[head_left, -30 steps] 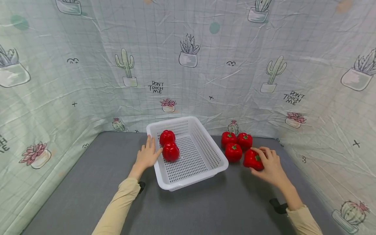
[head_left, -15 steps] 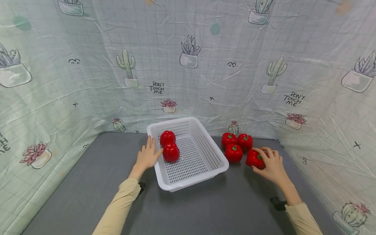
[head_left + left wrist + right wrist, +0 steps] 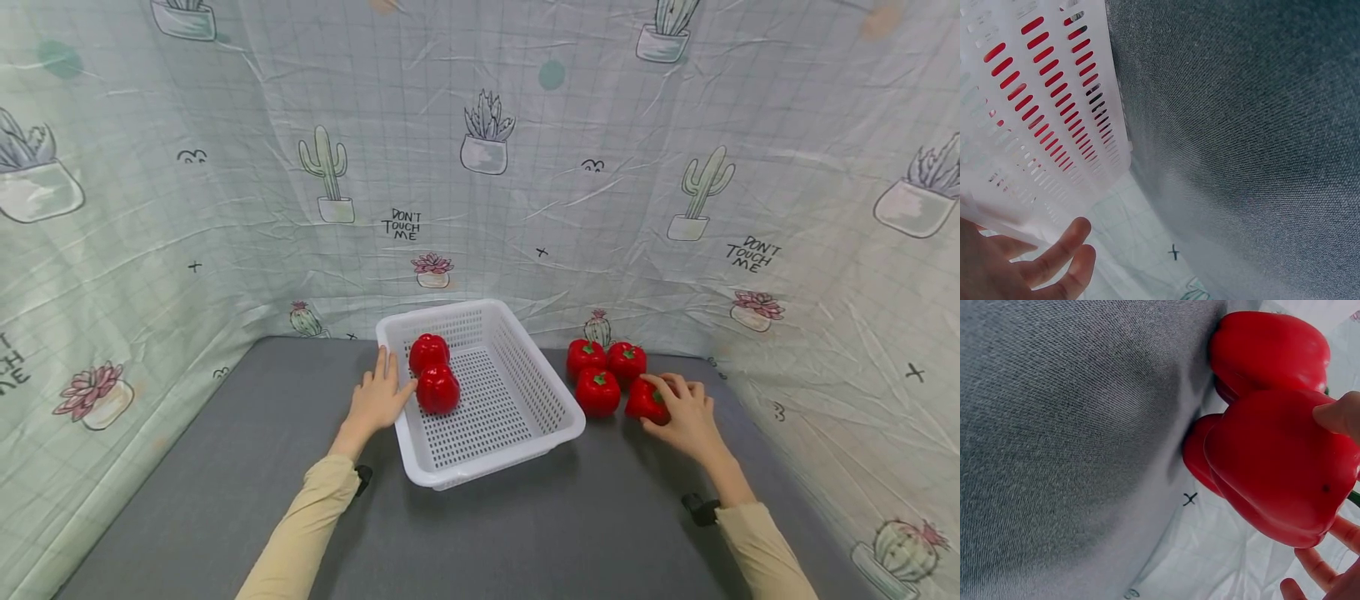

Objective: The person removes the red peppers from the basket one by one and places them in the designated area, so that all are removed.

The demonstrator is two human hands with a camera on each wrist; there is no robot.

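I pinch a red pepper (image 3: 643,402) in my right hand (image 3: 686,417), right of the basket (image 3: 491,462) my spread left hand (image 3: 375,396) touches.

You are at a small, curtained-off tabletop booth, with daily kitchen goods on it; what kind of room lies beyond, these views cannot tell you. A wrinkled, pale cactus-print curtain (image 3: 525,208) stands at your left, back and right, its faint grid dotted with potted succulents and "DON'T TOUCH ME" lettering. It meets the dark grey fabric-covered tabletop (image 3: 525,533) in front of you, whose fine weave shows close up in both wrist views. The white perforated plastic basket (image 3: 487,408) and glossy red bell peppers (image 3: 597,393) supply the kitchen note.
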